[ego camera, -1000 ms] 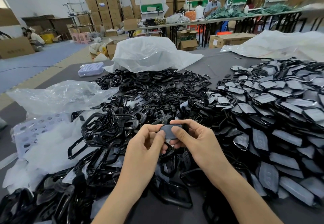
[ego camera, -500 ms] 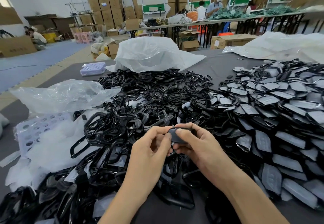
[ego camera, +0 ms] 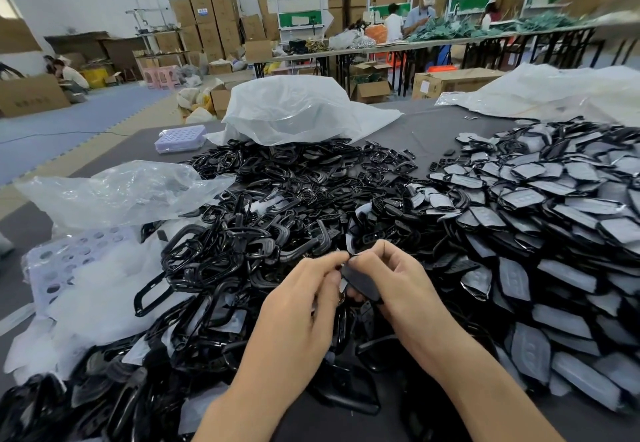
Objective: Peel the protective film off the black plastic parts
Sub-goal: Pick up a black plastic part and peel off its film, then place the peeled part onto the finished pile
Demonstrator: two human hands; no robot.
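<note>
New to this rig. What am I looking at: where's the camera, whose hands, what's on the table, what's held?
No machine: one person's bare hands, seen from a wide-angle camera worn on the head, looking down. The right hand holds a small black part; the left hand pinches its top edge. On the dark table: a heap of black frames at left, a heap of film-covered parts at right, a white plastic bag behind.

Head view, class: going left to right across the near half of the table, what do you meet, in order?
Perforated lavender tray → heap of black ring-shaped frames → left hand → held black part, pinched by both hands → right hand → pile of film-covered black parts.
</note>
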